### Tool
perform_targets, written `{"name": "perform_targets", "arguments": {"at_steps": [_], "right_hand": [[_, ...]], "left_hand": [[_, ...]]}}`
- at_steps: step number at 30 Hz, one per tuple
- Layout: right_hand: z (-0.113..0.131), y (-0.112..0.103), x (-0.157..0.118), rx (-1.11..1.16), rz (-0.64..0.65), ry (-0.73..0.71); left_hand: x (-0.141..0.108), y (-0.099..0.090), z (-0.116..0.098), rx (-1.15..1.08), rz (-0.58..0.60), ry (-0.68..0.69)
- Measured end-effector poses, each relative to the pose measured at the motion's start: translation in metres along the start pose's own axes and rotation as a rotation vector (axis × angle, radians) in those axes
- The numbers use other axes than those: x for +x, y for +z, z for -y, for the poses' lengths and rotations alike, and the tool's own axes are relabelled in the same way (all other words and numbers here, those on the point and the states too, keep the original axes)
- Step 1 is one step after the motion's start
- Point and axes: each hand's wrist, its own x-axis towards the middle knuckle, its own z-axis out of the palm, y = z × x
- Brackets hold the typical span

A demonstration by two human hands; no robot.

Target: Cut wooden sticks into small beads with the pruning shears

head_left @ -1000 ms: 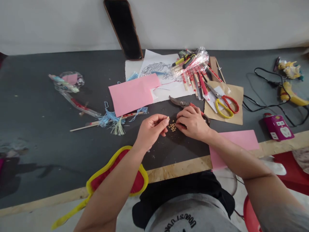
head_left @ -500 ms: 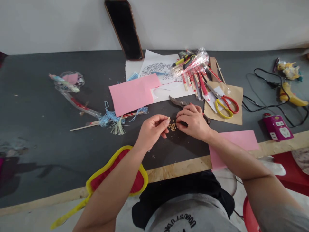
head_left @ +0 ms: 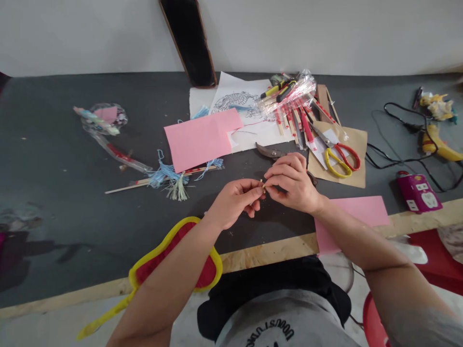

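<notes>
My left hand [head_left: 240,200] is closed in a pinch, with a tiny beige piece [head_left: 261,181] showing at the thumb and fingertip. My right hand [head_left: 292,183] meets it there, its thumb and forefinger pinched together at the same spot; fingers and the small size hide exactly what the right fingertips grip. The little pile of beige grain-like pieces on the table is covered by my hands. Just behind my right hand lie pruning shears [head_left: 269,152], their handles partly hidden under it.
Scissors [head_left: 336,156] rest on brown paper, right of the bundled sticks [head_left: 294,113]. Pink paper [head_left: 202,140] and blue tassels [head_left: 162,174] lie to the left. A phone [head_left: 191,43] leans on the wall. Near the front edge are a red-and-yellow fabric piece [head_left: 208,272] and a purple box [head_left: 419,193].
My left hand has moved slightly right, bringing its beige piece to the right hand's fingertips. The hands were apart before, with the pile of small pieces visible between them.
</notes>
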Motion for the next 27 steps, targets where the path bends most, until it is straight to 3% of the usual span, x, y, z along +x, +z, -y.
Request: {"name": "perform_targets", "arguments": {"at_steps": [4, 9, 12, 16, 20, 23, 27], "right_hand": [[0.001, 0.000, -0.002, 0.031, 0.056, 0.065], [-0.003, -0.004, -0.003, 0.069, 0.157, 0.263], [-0.011, -0.012, -0.004, 0.062, 0.211, 0.289], [-0.020, -0.038, -0.004, 0.107, 0.509, 0.249], [-0.015, -0.075, 0.005, 0.113, 0.853, 0.425], [-0.007, -0.090, 0.013, 0.034, 1.011, 0.491], [0.000, -0.090, 0.011, -0.086, 1.132, 0.511]], "left_hand": [[0.001, -0.001, 0.000, -0.008, -0.031, -0.012], [0.002, -0.004, -0.005, -0.043, -0.180, 0.066], [0.002, -0.006, -0.008, -0.047, -0.234, 0.089], [0.001, -0.006, -0.008, -0.041, -0.235, 0.097], [0.002, -0.005, -0.007, -0.024, -0.226, 0.081], [0.004, -0.006, -0.006, -0.040, -0.245, 0.070], [0.005, -0.007, -0.007, -0.055, -0.257, 0.086]]}}
